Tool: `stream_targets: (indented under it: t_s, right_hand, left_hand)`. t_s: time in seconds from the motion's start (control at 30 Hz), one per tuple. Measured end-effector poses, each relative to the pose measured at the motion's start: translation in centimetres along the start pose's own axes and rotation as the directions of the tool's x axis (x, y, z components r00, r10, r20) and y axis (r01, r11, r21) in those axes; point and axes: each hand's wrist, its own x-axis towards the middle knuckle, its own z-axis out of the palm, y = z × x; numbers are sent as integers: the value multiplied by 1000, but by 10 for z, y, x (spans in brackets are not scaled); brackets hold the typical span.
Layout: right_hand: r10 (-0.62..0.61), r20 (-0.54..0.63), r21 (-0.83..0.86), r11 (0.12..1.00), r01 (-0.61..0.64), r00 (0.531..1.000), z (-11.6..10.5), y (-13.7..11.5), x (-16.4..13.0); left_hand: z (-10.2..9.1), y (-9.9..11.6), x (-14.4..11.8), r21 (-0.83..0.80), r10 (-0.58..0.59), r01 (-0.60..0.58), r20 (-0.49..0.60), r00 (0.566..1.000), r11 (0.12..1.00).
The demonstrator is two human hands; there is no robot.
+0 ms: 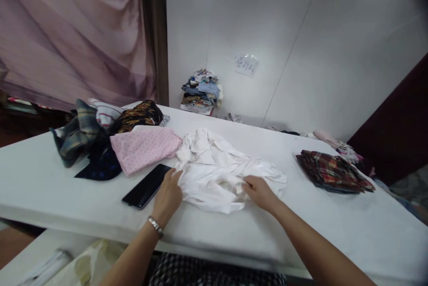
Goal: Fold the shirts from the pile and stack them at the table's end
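Two bare hands rest on one crumpled white shirt (220, 172) mid-table: the left hand (168, 196), with a metal wristwatch (155, 225), lies flat, fingers spread on its edge; the right hand (259, 192) pinches a soft fold. One glossy black phone (147, 185) lies just beside the left hand. Beyond: one pink dotted garment (143, 147), one folded plaid cloth (332, 171), one far clothes pile (200, 89).

From my feed: a long white padded table (50, 188) spans the view. Behind it I see plain pale grey wall panels (334, 54) with a thin diagonal seam, and a small taped paper note with handwriting (245, 64). At left a mauve draped curtain (67, 31) hangs beside a dark brown post (154, 31). A dark maroon panel (397, 130) stands at right. Lighting is soft and even.
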Motion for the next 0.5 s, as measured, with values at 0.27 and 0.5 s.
stream_targets:
  t_s: [0.27, 0.5]
  right_hand:
    - [65, -29, 228, 972, -57, 997, -15, 34, 15]
    - [329, -8, -163, 931, -326, 944, -24, 81, 125]
  left_hand:
    - [0, 17, -10, 106, 111, -97, -141, 984, 990]
    - [24, 78, -19, 81, 354, -363, 109, 929, 928]
